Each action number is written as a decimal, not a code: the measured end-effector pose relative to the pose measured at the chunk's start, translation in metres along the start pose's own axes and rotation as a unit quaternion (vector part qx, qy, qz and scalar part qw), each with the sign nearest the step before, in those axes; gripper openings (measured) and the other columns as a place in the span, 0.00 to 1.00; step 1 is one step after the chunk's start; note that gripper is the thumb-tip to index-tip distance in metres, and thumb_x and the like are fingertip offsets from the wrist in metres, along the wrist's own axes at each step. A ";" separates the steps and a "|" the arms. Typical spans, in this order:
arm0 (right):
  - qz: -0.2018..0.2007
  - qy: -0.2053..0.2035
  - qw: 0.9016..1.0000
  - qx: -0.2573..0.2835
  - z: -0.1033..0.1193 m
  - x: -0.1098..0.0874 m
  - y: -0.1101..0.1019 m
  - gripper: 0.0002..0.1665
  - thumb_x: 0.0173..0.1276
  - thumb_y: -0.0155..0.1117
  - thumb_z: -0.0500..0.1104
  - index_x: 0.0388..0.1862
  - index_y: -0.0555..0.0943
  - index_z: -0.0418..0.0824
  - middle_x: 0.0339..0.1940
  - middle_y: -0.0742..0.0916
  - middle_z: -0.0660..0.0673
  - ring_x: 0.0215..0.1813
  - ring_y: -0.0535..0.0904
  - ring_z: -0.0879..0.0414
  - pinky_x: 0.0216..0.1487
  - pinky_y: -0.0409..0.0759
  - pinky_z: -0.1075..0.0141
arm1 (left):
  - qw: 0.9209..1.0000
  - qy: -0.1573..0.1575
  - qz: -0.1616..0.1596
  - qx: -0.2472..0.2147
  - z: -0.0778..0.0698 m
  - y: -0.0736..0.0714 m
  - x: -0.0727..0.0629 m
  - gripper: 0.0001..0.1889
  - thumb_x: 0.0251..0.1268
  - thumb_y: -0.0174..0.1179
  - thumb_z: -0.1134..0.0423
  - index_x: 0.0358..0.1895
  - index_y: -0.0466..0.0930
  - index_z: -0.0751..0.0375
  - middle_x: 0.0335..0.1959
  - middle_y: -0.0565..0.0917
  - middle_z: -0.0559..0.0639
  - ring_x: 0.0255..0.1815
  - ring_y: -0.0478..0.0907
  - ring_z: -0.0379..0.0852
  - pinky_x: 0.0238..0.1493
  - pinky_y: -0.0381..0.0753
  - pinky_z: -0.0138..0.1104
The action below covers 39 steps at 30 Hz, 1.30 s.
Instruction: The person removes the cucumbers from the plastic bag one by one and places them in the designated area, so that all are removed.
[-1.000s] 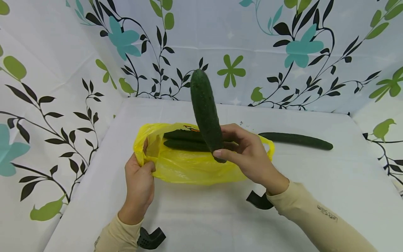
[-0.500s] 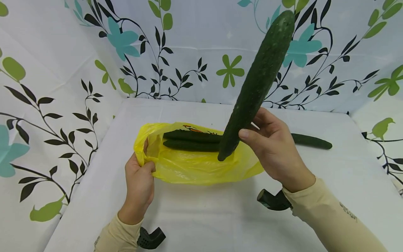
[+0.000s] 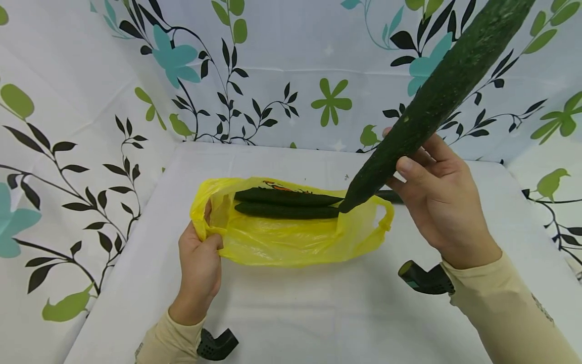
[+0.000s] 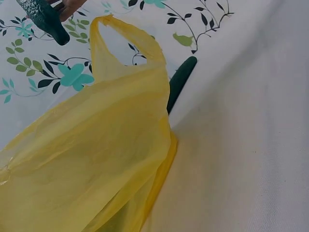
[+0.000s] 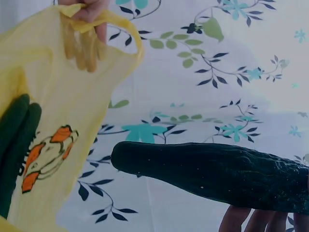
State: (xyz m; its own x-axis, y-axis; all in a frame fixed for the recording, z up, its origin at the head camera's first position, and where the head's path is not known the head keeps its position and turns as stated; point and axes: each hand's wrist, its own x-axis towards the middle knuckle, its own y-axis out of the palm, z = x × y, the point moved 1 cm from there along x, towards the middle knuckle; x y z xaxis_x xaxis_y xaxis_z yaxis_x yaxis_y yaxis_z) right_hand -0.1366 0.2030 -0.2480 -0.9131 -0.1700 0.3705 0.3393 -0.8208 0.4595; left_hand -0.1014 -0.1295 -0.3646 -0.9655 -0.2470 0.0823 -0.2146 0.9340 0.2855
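Note:
My left hand [image 3: 200, 265] grips the left edge of a yellow plastic bag [image 3: 277, 242], which lies on its side with its mouth toward me. Inside the bag two dark green cucumbers [image 3: 286, 211] lie side by side. My right hand [image 3: 447, 202] holds a third, long cucumber [image 3: 423, 114] raised and slanted, thumb on the near side and fingers behind it. Its lower tip overlaps the bag's right part in the head view, and its upper end runs out of frame. The right wrist view shows this cucumber [image 5: 193, 169] with fingertips beneath it.
Another cucumber [image 3: 390, 196] lies on the white table [image 3: 291, 308] behind the bag's right handle, mostly hidden by my right hand. A cloth [image 3: 291, 50] printed with leaves and flowers hangs behind and beside the table. Black wrist devices [image 3: 427, 278] sit under both sleeves.
My right hand has moved right and up toward the camera, carrying the cucumber away from over the bag and tilting it rightward. My left hand stays at the bag's edge.

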 end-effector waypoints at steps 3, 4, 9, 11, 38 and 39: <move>-0.012 -0.012 1.000 -0.003 0.004 0.001 -0.004 0.26 0.74 0.50 0.23 0.70 0.70 0.30 0.57 0.79 0.37 0.62 0.72 0.42 0.64 0.74 0.46 | 1.000 -0.004 0.000 0.001 -0.001 0.000 0.000 0.38 0.54 0.32 0.88 0.74 0.59 0.70 0.68 0.66 0.55 0.67 0.66 0.50 0.64 0.71 0.33; -0.015 -0.018 1.000 -0.008 0.005 0.001 -0.006 0.26 0.74 0.50 0.23 0.70 0.70 0.30 0.55 0.80 0.38 0.61 0.72 0.43 0.64 0.73 0.46 | 1.000 -0.006 0.000 0.002 -0.001 0.000 -0.001 0.39 0.54 0.32 0.88 0.75 0.58 0.70 0.69 0.65 0.55 0.68 0.66 0.50 0.65 0.70 0.34; -0.035 -0.040 0.998 -0.025 0.013 -0.001 -0.018 0.26 0.73 0.51 0.22 0.70 0.70 0.28 0.53 0.81 0.38 0.58 0.72 0.44 0.64 0.72 0.45 | 1.000 -0.003 0.002 -0.002 -0.001 -0.001 -0.002 0.42 0.52 0.32 0.89 0.77 0.54 0.68 0.76 0.62 0.50 0.75 0.60 0.46 0.69 0.64 0.33; -0.042 -0.045 0.998 -0.017 0.016 -0.003 -0.024 0.27 0.72 0.51 0.21 0.70 0.69 0.27 0.54 0.80 0.37 0.61 0.71 0.43 0.64 0.73 0.46 | 1.000 -0.002 -0.001 -0.002 0.000 -0.001 -0.002 0.42 0.52 0.33 0.89 0.77 0.56 0.68 0.76 0.63 0.50 0.74 0.60 0.45 0.69 0.65 0.32; -0.115 -0.055 0.953 -0.274 0.015 -0.035 -0.104 0.33 0.60 0.63 0.16 0.66 0.75 0.25 0.57 0.83 0.35 0.60 0.77 0.46 0.57 0.77 0.71 | 1.000 -0.005 -0.003 0.003 -0.001 0.001 0.000 0.41 0.55 0.33 0.89 0.76 0.58 0.67 0.73 0.65 0.51 0.71 0.64 0.46 0.65 0.68 0.31; -0.118 -0.053 0.949 -0.289 0.014 -0.036 -0.109 0.33 0.59 0.64 0.16 0.65 0.76 0.26 0.56 0.83 0.36 0.59 0.77 0.47 0.56 0.77 0.72 | 1.000 -0.004 -0.003 0.003 -0.001 0.001 0.000 0.41 0.55 0.33 0.89 0.76 0.58 0.67 0.73 0.65 0.50 0.72 0.63 0.46 0.66 0.68 0.31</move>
State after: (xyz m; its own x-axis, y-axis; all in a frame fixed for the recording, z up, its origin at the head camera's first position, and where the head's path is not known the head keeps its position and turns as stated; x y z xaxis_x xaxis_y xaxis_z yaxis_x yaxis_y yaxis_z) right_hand -0.1372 0.3062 -0.3002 -0.9103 0.0851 0.4051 -0.0791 -0.9964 0.0315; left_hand -0.1011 -0.1291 -0.3632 -0.9655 -0.2498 0.0731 -0.2205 0.9342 0.2803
